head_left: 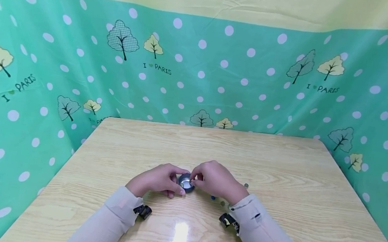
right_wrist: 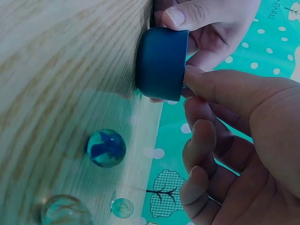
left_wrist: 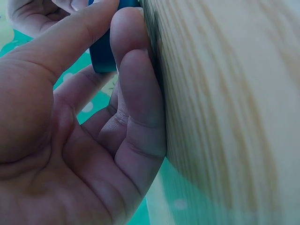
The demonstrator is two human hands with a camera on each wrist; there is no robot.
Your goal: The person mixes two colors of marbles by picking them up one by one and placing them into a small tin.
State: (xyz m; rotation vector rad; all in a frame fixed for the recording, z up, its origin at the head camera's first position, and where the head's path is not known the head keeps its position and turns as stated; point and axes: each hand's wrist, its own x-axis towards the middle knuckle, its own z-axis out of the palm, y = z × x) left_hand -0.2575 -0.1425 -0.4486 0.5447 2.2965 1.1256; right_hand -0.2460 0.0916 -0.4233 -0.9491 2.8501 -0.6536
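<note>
A small blue cup [head_left: 186, 189] stands upright on the wooden counter [head_left: 282, 167], between the two hands, with its mouth up and a shiny, silvery inside. The left hand [head_left: 160, 179] has its grip around the cup, with the thumb on the near side and a finger on the far side. The right hand [head_left: 217, 179] is at the rim; its grip is narrow, thumb and forefinger pinching a small clear thing [right_wrist: 184, 86], which is mostly hidden, so I cannot say what it is. In the bottom of the cup a small round spot is visible, too small to name.

Near the right wrist, three glass marbles lie loose on the counter, outside the cup: a blue marble [right_wrist: 107, 148], a brown-swirled marble [right_wrist: 65, 212] and a small pale marble [right_wrist: 122, 207], which is farther away. Behind is a green dotted curtain [head_left: 160, 105].
</note>
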